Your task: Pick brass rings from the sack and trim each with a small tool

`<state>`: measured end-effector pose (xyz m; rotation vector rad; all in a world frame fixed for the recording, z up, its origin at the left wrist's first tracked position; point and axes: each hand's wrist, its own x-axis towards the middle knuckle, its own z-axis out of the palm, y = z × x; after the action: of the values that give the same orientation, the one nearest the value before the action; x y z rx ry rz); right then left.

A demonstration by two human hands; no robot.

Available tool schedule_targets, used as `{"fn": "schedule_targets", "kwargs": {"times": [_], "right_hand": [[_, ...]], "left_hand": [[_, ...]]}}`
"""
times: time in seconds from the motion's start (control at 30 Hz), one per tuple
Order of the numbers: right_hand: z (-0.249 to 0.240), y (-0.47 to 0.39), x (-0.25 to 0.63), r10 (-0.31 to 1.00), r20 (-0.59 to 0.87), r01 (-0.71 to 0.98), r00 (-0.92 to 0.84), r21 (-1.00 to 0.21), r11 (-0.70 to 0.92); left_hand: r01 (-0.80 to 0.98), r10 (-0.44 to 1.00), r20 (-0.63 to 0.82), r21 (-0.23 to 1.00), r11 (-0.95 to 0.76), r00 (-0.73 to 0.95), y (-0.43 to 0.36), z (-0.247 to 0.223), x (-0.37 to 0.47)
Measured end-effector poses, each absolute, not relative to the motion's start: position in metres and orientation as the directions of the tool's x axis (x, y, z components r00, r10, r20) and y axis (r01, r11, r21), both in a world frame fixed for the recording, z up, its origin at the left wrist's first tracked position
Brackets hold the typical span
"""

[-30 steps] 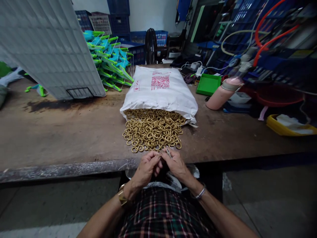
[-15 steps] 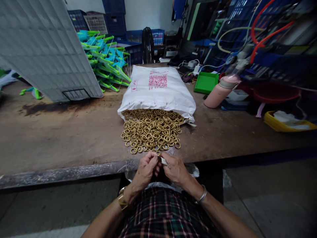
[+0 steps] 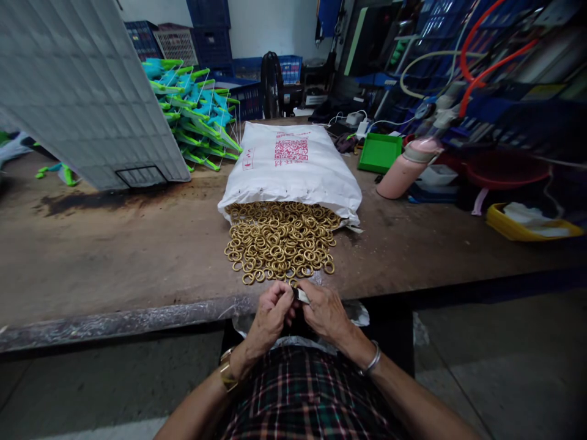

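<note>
While a small pale piece [image 3: 303,296] is gripped between the closed thumb and fingers of the right hand [image 3: 324,310], the fingertips of the left hand [image 3: 271,310] are pinched together just beside it; what they hold cannot be told. Brass-coloured rings [image 3: 282,245] are heaped at the mouth of a white sack [image 3: 293,180].

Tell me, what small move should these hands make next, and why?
Perhaps steady the small pale piece with the left hand: the right hand holds it, and the left is close beside it, though contact is hard to tell.
</note>
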<state>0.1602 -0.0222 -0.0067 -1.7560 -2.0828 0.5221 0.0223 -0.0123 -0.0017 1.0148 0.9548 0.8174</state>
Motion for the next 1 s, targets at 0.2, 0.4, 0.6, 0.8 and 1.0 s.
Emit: {"fn": "schedule_targets", "kwargs": {"times": [0.2, 0.4, 0.6, 0.8, 1.0], "right_hand": [[-0.005, -0.022, 0.161, 0.984, -0.004, 0.833, -0.176, -0.534, 0.147], [-0.008, -0.023, 0.171, 0.979, -0.113, 0.854, -0.169, -0.513, 0.088], [-0.014, -0.022, 0.169, 1.0, 0.028, 0.875, 0.009, -0.484, 0.005], [-0.017, -0.015, 0.156, 0.997, 0.081, 0.915, -0.009, -0.402, 0.041], [-0.014, -0.016, 0.151, 0.998, 0.025, 0.937, -0.055, -0.345, 0.06]], "left_hand": [[-0.102, 0.905, -0.222, 0.956, 0.276, 0.363, -0.014, -0.004, 0.021], [-0.136, 0.865, -0.103, 0.972, 0.194, 0.492, -0.027, 0.011, 0.014], [-0.408, 0.853, -0.321, 0.772, 0.487, 0.411, -0.028, 0.006, 0.001], [-0.516, 0.853, -0.403, 0.68, 0.521, 0.33, -0.024, -0.003, -0.012], [-0.539, 0.86, -0.376, 0.671, 0.51, 0.345, -0.02, -0.001, -0.011]]}}
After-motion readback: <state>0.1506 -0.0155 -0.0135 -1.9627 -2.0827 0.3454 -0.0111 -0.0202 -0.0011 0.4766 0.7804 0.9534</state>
